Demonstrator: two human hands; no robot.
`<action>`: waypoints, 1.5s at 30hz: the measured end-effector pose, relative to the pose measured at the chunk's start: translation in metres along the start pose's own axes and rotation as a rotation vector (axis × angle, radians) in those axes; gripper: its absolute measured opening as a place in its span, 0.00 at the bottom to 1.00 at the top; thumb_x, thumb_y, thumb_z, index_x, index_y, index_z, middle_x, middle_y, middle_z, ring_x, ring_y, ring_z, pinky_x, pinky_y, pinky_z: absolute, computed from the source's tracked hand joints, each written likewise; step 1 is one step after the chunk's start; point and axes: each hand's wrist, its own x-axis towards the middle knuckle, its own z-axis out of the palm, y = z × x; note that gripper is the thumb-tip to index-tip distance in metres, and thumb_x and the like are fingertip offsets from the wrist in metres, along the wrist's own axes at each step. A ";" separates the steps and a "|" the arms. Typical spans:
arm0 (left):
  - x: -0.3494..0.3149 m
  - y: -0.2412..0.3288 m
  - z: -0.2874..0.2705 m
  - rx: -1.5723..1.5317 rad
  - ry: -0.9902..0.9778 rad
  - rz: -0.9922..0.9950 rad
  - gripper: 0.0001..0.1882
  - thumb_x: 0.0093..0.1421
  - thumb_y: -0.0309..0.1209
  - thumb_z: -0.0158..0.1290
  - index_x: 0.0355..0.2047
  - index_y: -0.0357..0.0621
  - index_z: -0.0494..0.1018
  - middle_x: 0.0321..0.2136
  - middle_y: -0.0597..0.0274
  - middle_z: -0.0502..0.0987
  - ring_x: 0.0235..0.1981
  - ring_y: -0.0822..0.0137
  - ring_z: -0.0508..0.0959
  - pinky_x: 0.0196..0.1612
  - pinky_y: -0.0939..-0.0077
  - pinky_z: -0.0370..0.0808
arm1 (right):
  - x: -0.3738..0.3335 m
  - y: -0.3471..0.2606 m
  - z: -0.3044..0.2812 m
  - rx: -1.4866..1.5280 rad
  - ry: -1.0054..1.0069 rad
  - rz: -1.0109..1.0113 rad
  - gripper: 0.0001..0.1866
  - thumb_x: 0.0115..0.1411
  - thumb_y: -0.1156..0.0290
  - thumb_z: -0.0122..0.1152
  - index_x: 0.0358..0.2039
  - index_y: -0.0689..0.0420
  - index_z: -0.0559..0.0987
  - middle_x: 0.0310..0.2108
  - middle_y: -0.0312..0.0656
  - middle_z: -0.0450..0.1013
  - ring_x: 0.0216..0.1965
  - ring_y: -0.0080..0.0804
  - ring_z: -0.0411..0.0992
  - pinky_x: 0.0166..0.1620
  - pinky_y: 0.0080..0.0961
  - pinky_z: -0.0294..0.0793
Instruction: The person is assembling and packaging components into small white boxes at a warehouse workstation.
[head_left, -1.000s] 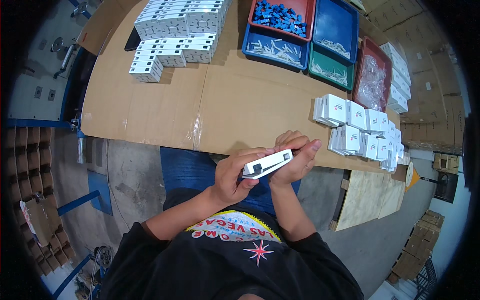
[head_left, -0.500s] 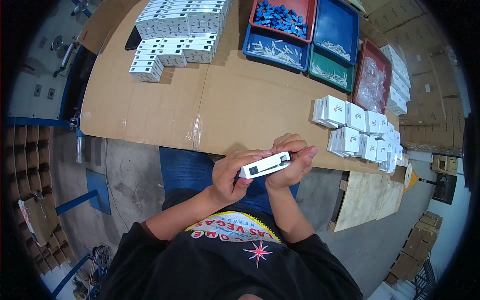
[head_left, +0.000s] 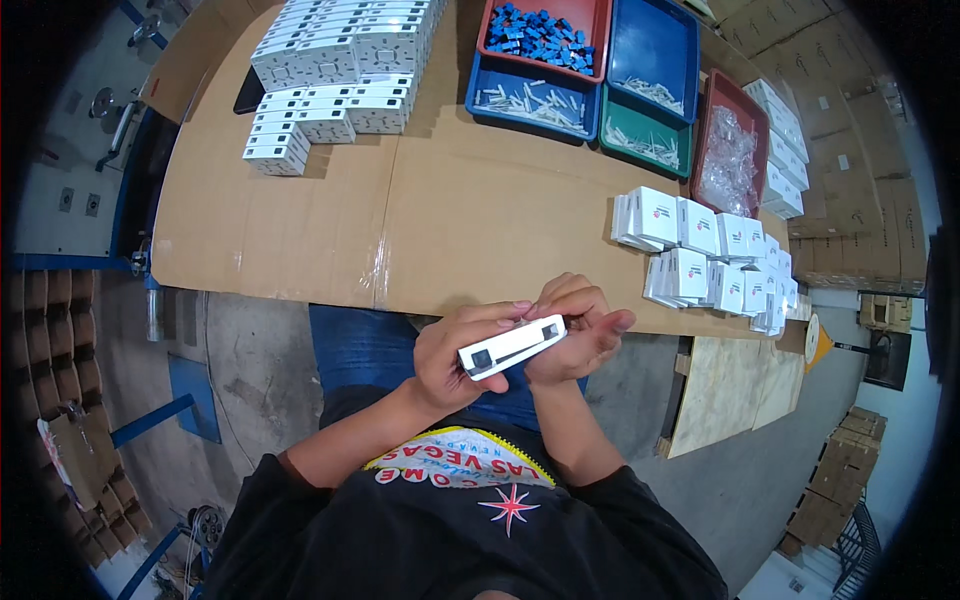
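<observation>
White slim box (head_left: 512,346) sits between both hands, held in the air just off the near edge of the cardboard-covered table (head_left: 330,220), above the person's lap. Left hand (head_left: 455,355) wraps around its lower left end, thumb on top and fingers curled under. Right hand (head_left: 578,328) grips the upper right end, its fingers bent over the box's tip. Flat white boxes (head_left: 700,260) lie in a loose heap on the table to the right, well apart from the hands.
</observation>
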 end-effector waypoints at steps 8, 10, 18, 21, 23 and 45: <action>0.001 -0.002 0.000 0.085 -0.030 0.050 0.31 0.65 0.54 0.56 0.49 0.34 0.71 0.46 0.34 0.80 0.46 0.46 0.84 0.48 0.60 0.83 | 0.002 0.006 0.000 0.020 0.044 0.012 0.38 0.78 0.48 0.29 0.16 0.58 0.69 0.13 0.40 0.69 0.15 0.24 0.62 0.20 0.22 0.57; 0.000 -0.003 0.000 0.072 -0.027 0.040 0.30 0.65 0.53 0.56 0.49 0.34 0.71 0.47 0.34 0.80 0.47 0.46 0.84 0.47 0.60 0.83 | 0.002 0.006 0.000 0.026 0.036 0.023 0.37 0.78 0.50 0.31 0.15 0.58 0.68 0.12 0.40 0.68 0.14 0.23 0.62 0.20 0.22 0.56; -0.003 -0.009 0.003 0.020 -0.008 0.017 0.30 0.67 0.52 0.56 0.51 0.34 0.71 0.48 0.34 0.79 0.49 0.47 0.83 0.50 0.59 0.81 | -0.001 0.012 0.000 0.056 0.053 0.101 0.35 0.78 0.50 0.30 0.15 0.55 0.65 0.12 0.38 0.63 0.15 0.25 0.58 0.24 0.24 0.58; -0.006 -0.010 0.003 -0.002 -0.016 -0.012 0.28 0.68 0.50 0.56 0.51 0.34 0.71 0.49 0.35 0.80 0.49 0.48 0.82 0.51 0.59 0.80 | 0.000 0.017 0.002 0.115 0.094 0.055 0.32 0.79 0.57 0.34 0.15 0.56 0.65 0.11 0.40 0.65 0.14 0.24 0.58 0.21 0.25 0.57; -0.004 -0.009 0.005 0.022 0.031 0.029 0.23 0.67 0.46 0.58 0.49 0.38 0.73 0.49 0.40 0.81 0.44 0.52 0.84 0.45 0.66 0.78 | -0.001 0.014 0.003 0.098 0.086 0.085 0.34 0.78 0.54 0.32 0.15 0.55 0.65 0.12 0.39 0.64 0.15 0.24 0.58 0.23 0.25 0.57; -0.007 -0.009 -0.001 0.033 -0.043 -0.048 0.28 0.72 0.50 0.49 0.53 0.34 0.70 0.52 0.35 0.78 0.52 0.49 0.81 0.53 0.61 0.77 | -0.002 0.021 0.003 0.078 0.082 0.098 0.34 0.79 0.57 0.33 0.15 0.59 0.68 0.12 0.38 0.64 0.16 0.25 0.59 0.23 0.26 0.56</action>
